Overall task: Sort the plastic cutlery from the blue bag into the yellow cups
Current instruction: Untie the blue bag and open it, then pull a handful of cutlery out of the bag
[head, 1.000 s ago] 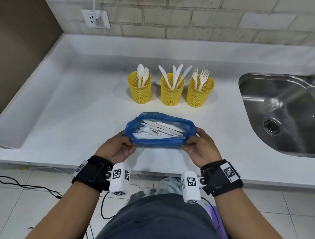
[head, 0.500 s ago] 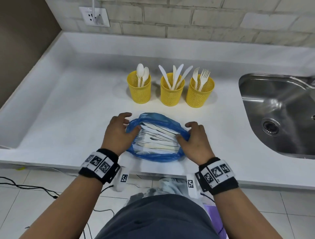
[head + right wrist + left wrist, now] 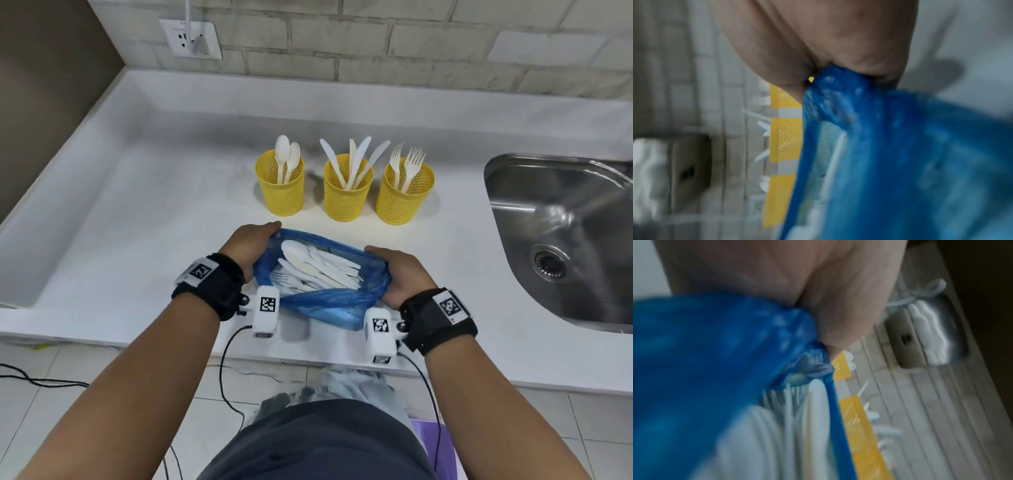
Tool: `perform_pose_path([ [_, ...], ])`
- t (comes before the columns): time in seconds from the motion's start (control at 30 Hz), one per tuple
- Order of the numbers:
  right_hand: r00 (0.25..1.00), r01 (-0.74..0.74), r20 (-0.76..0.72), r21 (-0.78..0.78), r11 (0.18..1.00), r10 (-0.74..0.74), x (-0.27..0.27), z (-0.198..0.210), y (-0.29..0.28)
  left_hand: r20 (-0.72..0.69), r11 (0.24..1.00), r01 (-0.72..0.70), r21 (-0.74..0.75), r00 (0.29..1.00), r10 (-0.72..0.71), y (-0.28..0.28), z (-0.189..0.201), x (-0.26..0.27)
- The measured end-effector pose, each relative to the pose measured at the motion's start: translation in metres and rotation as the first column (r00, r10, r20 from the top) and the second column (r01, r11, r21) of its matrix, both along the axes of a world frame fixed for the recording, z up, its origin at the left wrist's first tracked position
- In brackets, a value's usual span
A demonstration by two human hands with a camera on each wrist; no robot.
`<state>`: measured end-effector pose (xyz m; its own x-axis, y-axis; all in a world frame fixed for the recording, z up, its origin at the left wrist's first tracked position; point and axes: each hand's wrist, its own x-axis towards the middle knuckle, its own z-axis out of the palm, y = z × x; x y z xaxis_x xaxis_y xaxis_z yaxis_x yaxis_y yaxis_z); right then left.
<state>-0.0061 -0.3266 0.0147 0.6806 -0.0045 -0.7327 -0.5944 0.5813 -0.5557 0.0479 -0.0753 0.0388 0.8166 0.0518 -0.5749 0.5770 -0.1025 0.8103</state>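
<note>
Head view: high, looking forward and down over the white surface (image 3: 144,219), taking in both forearms near, the three yellow cups (image 3: 346,186) farther out and the brick wall beyond. Left wrist view: pressed close against the blue bag (image 3: 694,353), blurred, turned sideways, facing the far wall. Right wrist view: equally close and blurred; both wrist views share the bag, cups and wall with the head view.

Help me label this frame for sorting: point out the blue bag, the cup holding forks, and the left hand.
blue bag (image 3: 329,308): head view, on its crumpled near side.
cup holding forks (image 3: 399,202): head view, on its mesh wall.
left hand (image 3: 248,245): head view, on its back.
</note>
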Motion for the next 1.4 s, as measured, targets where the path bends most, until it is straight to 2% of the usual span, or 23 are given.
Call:
perform_pose_path([
  [0.03,0.999,-0.021,0.042,-0.172,0.985,0.029,0.000,0.000,0.001,0.037,0.990,0.074,0.119,0.996,-0.079,-0.001,0.000,0.003],
  [0.07,0.991,-0.061,0.089,-0.373,0.926,0.100,0.000,0.002,0.003,0.072,0.957,0.149,0.250,0.982,-0.172,-0.001,0.000,0.005],
  [0.13,0.939,-0.149,0.132,-0.676,0.721,0.317,-0.003,0.007,0.005,0.103,0.892,0.232,0.389,0.951,-0.292,0.003,0.004,0.002],
  [0.2,0.854,-0.191,0.130,-0.821,0.537,0.503,-0.007,0.010,0.007,0.152,0.860,0.246,0.448,0.926,-0.345,0.010,0.005,-0.005],
  [0.27,0.775,-0.195,0.097,-0.903,0.382,0.625,-0.008,0.004,0.006,0.234,0.836,0.240,0.494,0.889,-0.394,0.016,0.003,-0.006],
  [0.3,0.758,-0.197,0.082,-0.916,0.348,0.646,-0.009,0.001,0.007,0.267,0.831,0.237,0.503,0.872,-0.410,0.016,0.005,-0.005],
  [0.5,0.867,-0.183,0.047,-0.896,0.405,0.497,-0.024,-0.006,0.004,0.391,0.817,0.225,0.530,0.790,-0.471,-0.028,0.021,0.015],
  [0.6,0.900,-0.239,0.003,-0.832,0.500,0.435,-0.047,-0.015,0.001,0.434,0.844,0.303,0.443,0.752,-0.497,-0.055,0.028,0.013],
  [0.7,0.910,-0.263,0.012,-0.756,0.599,0.415,-0.066,-0.007,0.002,0.495,0.862,0.220,0.456,0.743,-0.451,-0.050,0.029,-0.005],
  [0.8,0.891,-0.198,0.090,-0.803,0.561,0.444,-0.071,0.010,0.003,0.526,0.862,-0.017,0.506,0.798,-0.293,-0.024,0.020,-0.041],
  [0.83,0.893,-0.170,0.114,-0.811,0.559,0.436,-0.068,0.013,0.003,0.468,0.852,-0.021,0.524,0.843,-0.267,-0.016,0.017,-0.055],
  [0.9,0.896,-0.158,0.129,-0.801,0.578,0.425,-0.061,0.016,0.007,0.241,0.839,0.147,0.523,0.919,-0.311,-0.009,0.007,-0.079],
  [0.97,0.884,-0.198,0.100,-0.805,0.560,0.457,-0.052,0.014,0.014,0.081,0.816,0.309,0.487,0.915,-0.395,-0.010,-0.008,-0.094],
  [1.03,0.870,-0.231,0.080,-0.805,0.546,0.486,-0.047,0.010,0.019,0.077,0.798,0.337,0.499,0.900,-0.428,-0.013,-0.019,-0.098],
  [1.13,0.876,-0.229,0.075,-0.805,0.547,0.477,-0.047,0.002,0.020,0.130,0.797,0.305,0.520,0.894,-0.428,-0.008,-0.021,-0.096],
  [1.2,0.889,-0.207,0.083,-0.804,0.557,0.450,-0.051,0.000,0.016,0.162,0.823,0.262,0.504,0.907,-0.388,0.002,-0.020,-0.096],
  [1.3,0.899,-0.191,0.098,-0.788,0.585,0.426,-0.060,-0.003,0.012,0.192,0.901,0.205,0.383,0.936,-0.295,0.018,-0.022,-0.100],
  [1.4,0.886,-0.208,0.113,-0.770,0.603,0.450,-0.068,-0.003,0.013,0.209,0.917,0.241,0.318,0.925,-0.316,0.025,-0.020,-0.105],
])
